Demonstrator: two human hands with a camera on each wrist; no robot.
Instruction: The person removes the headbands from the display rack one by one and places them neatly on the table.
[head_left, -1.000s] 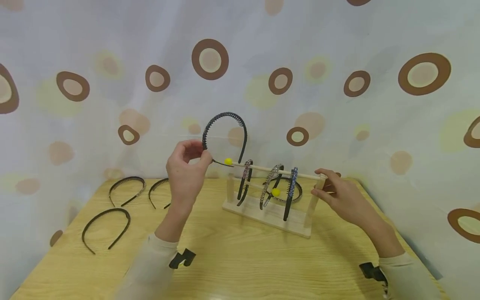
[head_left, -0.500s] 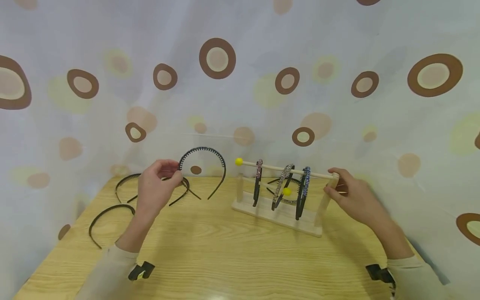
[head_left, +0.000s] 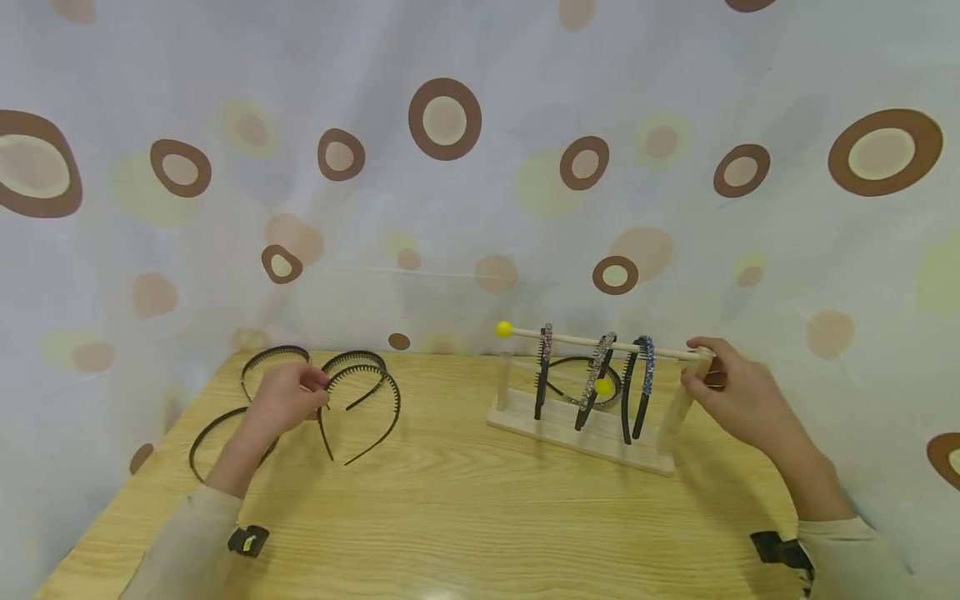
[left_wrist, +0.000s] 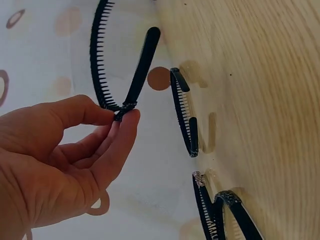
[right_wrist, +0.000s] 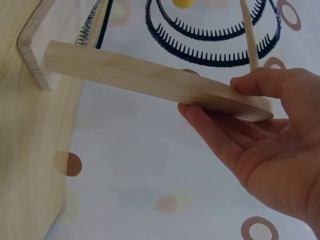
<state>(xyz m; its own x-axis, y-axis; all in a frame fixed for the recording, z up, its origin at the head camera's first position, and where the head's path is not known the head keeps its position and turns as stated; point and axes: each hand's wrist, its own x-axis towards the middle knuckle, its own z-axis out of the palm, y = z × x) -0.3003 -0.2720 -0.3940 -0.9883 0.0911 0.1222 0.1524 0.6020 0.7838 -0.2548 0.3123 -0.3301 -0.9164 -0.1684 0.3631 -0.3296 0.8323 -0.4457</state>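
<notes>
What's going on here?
A person's left hand pinches a black headband at the left of the table, near three other headbands. The right hand grips the right end of a wooden rack. Three sparkly headbands hang on its top bar; the held one is off the rack.

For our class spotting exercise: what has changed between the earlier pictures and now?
The left hand carried a curved, black, toothed headband left and down, away from the pale wooden rack. Unchanged: the right hand grips the rack's end; three glittery headbands hang there.
</notes>
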